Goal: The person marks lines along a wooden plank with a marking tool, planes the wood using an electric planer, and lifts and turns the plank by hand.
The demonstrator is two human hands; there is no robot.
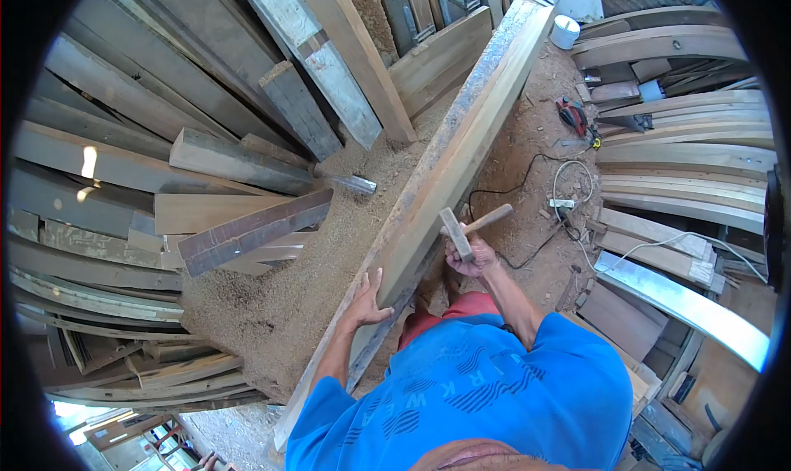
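Sawdust (268, 327), white bucket (565, 32) and red power tool (571, 117) around long beam (449, 162)

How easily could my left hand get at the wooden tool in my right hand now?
Probably quite easily, yes: your left hand rests open on the wooden beam, and nothing appears to block its way to the wooden tool in your right hand.

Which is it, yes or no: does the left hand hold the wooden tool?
No, the right hand grips the wooden tool; the left hand rests on the beam.
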